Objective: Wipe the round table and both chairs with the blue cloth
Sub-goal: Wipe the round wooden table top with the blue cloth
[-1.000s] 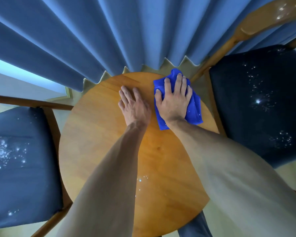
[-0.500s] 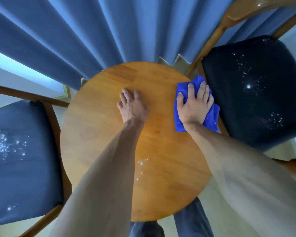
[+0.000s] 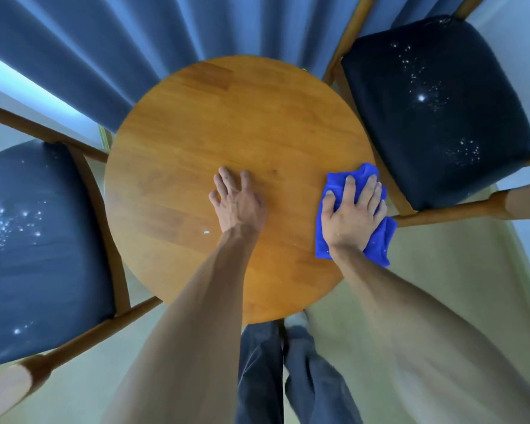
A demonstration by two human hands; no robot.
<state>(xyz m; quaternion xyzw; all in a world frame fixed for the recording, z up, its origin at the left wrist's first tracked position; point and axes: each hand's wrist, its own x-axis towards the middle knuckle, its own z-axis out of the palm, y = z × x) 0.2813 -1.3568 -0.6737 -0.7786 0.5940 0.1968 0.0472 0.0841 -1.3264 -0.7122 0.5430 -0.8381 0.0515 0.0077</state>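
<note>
The round wooden table (image 3: 227, 123) fills the middle of the view. My right hand (image 3: 351, 214) presses the blue cloth (image 3: 377, 249) flat against the table's right edge, with part of the cloth hanging over the rim. My left hand (image 3: 237, 203) rests flat on the tabletop near its centre, fingers spread, holding nothing. A small white speck (image 3: 206, 231) lies left of my left wrist. The left chair (image 3: 40, 240) and the right chair (image 3: 435, 111) have dark seats sprinkled with white specks.
Blue curtains (image 3: 166, 35) hang behind the table. Both chairs have wooden frames close to the table's sides. My legs (image 3: 288, 371) stand at the table's near edge on a pale floor (image 3: 441, 270).
My right hand has slid the cloth from the table's far side along the right edge toward me. My left hand stayed flat on the table.
</note>
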